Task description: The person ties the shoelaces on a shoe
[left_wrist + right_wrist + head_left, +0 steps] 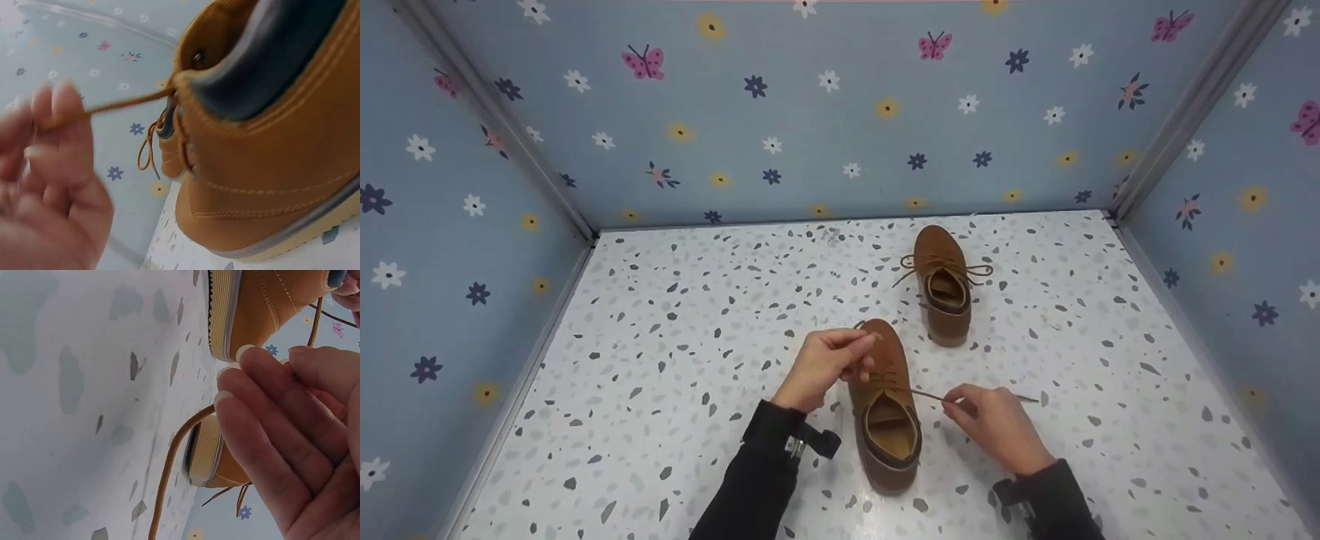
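Your left hand (pixel 826 366) has its fingers curled in a close pinch on one end of the brown lace (pixel 124 105), drawn out from the near shoe (pixel 883 400). Your right hand (pixel 997 424) pinches the other end between thumb and forefinger, the lace tip trailing past it. That tan shoe sits upright between your hands on the speckled white counter (pixel 660 435), toe pointing away from you. Ahead and to its right stands the matching far shoe (pixel 941 261), loops of lace out on both sides. Flowers and butterflies pattern the blue wall (pixel 810 112) behind.
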Demonstrator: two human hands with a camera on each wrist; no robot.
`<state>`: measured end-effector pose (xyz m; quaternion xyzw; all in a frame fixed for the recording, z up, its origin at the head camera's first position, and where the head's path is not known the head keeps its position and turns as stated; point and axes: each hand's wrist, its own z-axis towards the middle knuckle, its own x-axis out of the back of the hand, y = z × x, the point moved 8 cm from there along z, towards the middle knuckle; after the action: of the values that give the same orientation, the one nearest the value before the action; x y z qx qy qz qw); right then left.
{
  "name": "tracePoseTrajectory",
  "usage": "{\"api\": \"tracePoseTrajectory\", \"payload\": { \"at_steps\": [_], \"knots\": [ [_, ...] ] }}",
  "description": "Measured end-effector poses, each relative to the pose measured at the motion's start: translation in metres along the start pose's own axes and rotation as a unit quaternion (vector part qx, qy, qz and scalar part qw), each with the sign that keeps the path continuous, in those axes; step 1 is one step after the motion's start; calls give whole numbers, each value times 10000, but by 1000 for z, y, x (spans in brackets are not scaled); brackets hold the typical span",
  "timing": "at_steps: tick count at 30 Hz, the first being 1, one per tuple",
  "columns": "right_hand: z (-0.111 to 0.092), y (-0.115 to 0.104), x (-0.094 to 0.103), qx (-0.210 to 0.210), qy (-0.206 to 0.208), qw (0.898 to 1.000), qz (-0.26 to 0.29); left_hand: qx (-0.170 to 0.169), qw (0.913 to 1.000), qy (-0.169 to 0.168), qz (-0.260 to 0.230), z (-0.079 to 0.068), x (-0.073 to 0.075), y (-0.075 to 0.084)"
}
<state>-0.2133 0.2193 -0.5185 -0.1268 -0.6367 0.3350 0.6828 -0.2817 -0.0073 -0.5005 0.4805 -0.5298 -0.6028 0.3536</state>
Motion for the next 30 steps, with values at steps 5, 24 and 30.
{"api": "tracePoseTrajectory", "payload": {
  "at_steps": [5, 24, 30],
  "knots": [
    [-3, 2, -5, -57, -50, 9998, 185, 199, 9991, -61, 377, 2, 3, -3],
    [11, 16, 6, -1760, 2032, 9099, 3160, -102, 9914, 1302, 23, 3, 21, -11],
    [13, 17, 1, -2223, 1796, 8910, 3529, -1207, 9850, 822, 923, 19, 3, 28]
  ]
}}
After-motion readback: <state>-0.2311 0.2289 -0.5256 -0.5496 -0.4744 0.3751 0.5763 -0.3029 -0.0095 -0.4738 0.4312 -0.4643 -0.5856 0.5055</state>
